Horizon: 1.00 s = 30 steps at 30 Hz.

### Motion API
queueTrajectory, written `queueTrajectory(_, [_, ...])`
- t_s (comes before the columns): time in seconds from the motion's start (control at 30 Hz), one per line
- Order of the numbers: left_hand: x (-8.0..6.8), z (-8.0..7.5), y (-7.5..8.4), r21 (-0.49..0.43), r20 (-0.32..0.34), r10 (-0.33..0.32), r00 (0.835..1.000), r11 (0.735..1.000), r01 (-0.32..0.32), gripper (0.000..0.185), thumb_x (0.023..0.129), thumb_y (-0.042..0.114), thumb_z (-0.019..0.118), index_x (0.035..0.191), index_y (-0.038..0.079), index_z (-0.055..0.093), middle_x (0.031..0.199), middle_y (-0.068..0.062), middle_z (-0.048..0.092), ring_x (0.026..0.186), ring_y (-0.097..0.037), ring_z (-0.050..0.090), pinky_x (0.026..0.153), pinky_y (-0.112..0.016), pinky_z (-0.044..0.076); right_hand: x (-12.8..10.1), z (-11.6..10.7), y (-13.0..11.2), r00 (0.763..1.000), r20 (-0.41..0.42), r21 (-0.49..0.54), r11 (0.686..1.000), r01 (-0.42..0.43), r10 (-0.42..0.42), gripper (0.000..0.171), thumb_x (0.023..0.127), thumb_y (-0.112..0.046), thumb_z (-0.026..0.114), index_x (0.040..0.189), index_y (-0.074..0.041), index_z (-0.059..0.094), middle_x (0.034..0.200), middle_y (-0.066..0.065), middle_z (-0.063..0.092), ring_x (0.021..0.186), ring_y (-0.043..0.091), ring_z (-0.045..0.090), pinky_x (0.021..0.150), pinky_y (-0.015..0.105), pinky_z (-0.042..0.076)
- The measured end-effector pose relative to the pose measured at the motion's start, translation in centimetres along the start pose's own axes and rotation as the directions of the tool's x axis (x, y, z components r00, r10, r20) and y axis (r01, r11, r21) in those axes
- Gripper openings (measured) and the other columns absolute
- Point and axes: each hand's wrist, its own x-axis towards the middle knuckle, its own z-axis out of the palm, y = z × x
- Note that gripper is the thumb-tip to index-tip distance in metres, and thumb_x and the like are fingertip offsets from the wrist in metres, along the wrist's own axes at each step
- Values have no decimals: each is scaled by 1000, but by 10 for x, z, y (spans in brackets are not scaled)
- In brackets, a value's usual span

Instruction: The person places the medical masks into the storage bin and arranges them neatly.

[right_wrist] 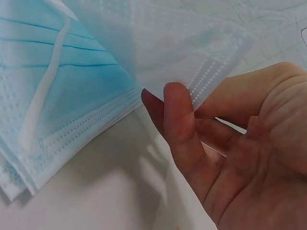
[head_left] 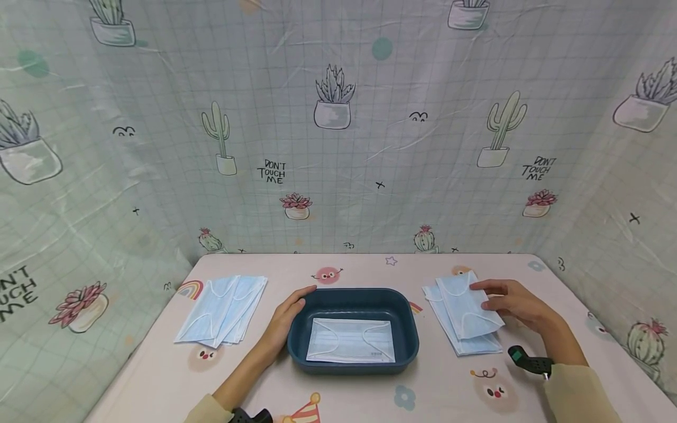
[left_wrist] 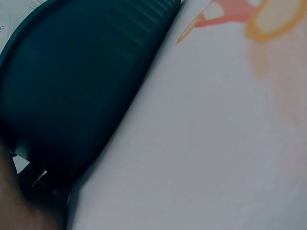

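At table's right, right hand (head_left: 515, 302) pinching top mask (head_left: 468, 305) off stack (head_left: 465, 341), possibly dragging a second (thin, clinging layers); left hand (head_left: 285, 320) flat against tray (head_left: 296, 346).

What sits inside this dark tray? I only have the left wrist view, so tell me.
Observer: One blue face mask lies flat in the tray.
Operator: Report where the left grip is.
Observer: The left grip rests with straight fingers against the tray's left rim.
Operator: Now give me the right side.
Observer: The right grip pinches the edge of the top mask on a stack of masks lying right of the tray.
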Motion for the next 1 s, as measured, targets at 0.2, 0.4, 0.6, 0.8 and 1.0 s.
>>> queueTrajectory(0.2, [0, 0, 0, 1, 1, -1, 1000, 1000, 1, 41, 112, 25, 38, 149, 24, 55, 158, 2, 51, 155, -21, 35, 129, -51, 16, -1, -3, -3, 999, -23, -19, 999, 28, -29, 57, 96, -15, 69, 148, 2, 51, 162, 36, 29, 143, 60, 34, 100, 56, 56])
queueTrajectory(0.4, [0, 1, 0, 2, -2, 2, 1000, 1000, -2, 41, 112, 26, 38, 149, 24, 55, 159, 1, 50, 156, -23, 34, 129, -52, 16, -2, -7, -12, 998, -40, -58, 997, 52, -54, 57, 97, -18, 69, 148, 0, 51, 162, 35, 30, 141, 57, 38, 96, 50, 58])
queueTrajectory(0.6, [0, 0, 0, -3, -4, -5, 1000, 1000, 5, 41, 112, 25, 38, 149, 23, 55, 159, 2, 50, 156, -22, 34, 129, -51, 16, -6, -9, -26, 994, -54, -83, 992, 94, -98, 57, 96, -20, 69, 147, 0, 53, 159, 34, 35, 132, 52, 48, 89, 42, 60])
queueTrajectory(0.8, [1, -1, 0, -1, -1, -7, 1000, 1000, 7, 41, 112, 25, 38, 149, 23, 55, 159, 2, 50, 155, -22, 35, 130, -52, 17, -10, -11, -41, 990, -68, -82, 990, 117, -123, 55, 96, -21, 69, 145, 1, 55, 155, 31, 43, 119, 30, 56, 82, 30, 59])
queueTrajectory(1.0, [2, -2, 1, 0, 13, -2, 1000, 1000, 2, 41, 112, 28, 37, 150, 24, 53, 160, 1, 49, 156, -24, 33, 130, -54, 17, -14, -13, -53, 986, -89, -108, 986, 130, -140, 53, 96, -20, 69, 145, -3, 56, 155, 29, 44, 112, 17, 59, 80, 28, 59])
